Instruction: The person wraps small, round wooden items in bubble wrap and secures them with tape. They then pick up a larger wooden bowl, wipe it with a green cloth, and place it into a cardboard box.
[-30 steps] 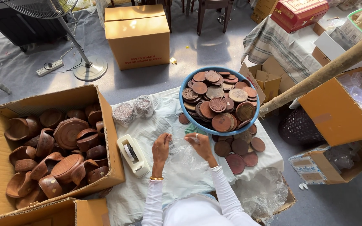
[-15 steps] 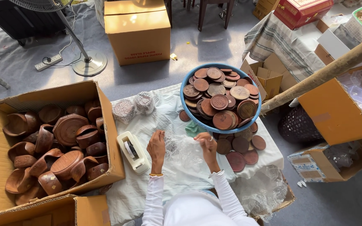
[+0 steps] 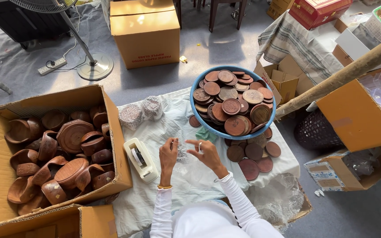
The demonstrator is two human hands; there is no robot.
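Observation:
My left hand and my right hand hover close together over a white cloth on a low table. Between their fingertips is a small piece of clear plastic wrap, which both hands pinch. Whether anything lies inside the wrap I cannot tell. Just beyond my right hand stands a blue bowl heaped with round carved wooden discs. More loose discs lie on the cloth under and beside the bowl. A white tape dispenser lies left of my left hand.
Two wrapped bundles sit at the cloth's far left. An open cardboard box of wooden bowls stands at the left. Beyond are a closed carton and a fan stand. A wooden pole slants over more boxes on the right.
Both hands have dropped a little toward me on the cloth and now hold the clear wrap between them. The bowl and discs have not moved.

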